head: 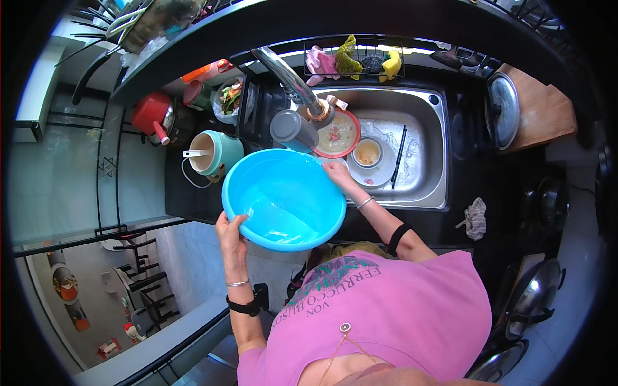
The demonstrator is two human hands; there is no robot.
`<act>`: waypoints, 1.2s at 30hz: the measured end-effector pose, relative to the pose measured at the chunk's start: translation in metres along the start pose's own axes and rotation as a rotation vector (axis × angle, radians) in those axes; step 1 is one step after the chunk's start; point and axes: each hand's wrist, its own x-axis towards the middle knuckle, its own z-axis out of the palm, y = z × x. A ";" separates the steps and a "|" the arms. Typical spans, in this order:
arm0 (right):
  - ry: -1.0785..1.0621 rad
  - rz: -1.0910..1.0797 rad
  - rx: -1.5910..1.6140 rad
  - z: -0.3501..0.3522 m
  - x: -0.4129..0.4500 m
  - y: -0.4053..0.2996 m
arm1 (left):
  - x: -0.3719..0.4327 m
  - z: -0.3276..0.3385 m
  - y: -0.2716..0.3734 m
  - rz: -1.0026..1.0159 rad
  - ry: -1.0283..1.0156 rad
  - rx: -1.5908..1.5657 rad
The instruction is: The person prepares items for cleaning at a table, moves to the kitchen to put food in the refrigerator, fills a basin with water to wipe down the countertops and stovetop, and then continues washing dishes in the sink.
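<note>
A large blue plastic basin (285, 193) is held between my two hands, at the left front of the sink. My left hand (231, 231) grips its near left rim, thumb over the edge. On the opposite side, my right hand (339, 174) holds the rim beside the sink. Inside the stainless steel sink (425, 144) are a red-rimmed bowl (338, 132) of cloudy liquid, a small bowl (367, 153) with brownish liquid on a white plate (384, 176), and dark chopsticks (399, 157). The faucet (294, 82) reaches over the red-rimmed bowl.
A grey-lidded container (294, 130) stands beyond the basin. To the left are a mint-green pot (224, 152), a red pot (152, 116) and a bag of food scraps (231, 99). A wire rack (355, 60) holds sponges and cloths. A striped rag (475, 219) lies right of the sink.
</note>
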 end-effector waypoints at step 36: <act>-0.001 -0.077 0.546 0.057 0.068 0.069 | 0.032 0.075 0.083 0.105 -0.322 0.117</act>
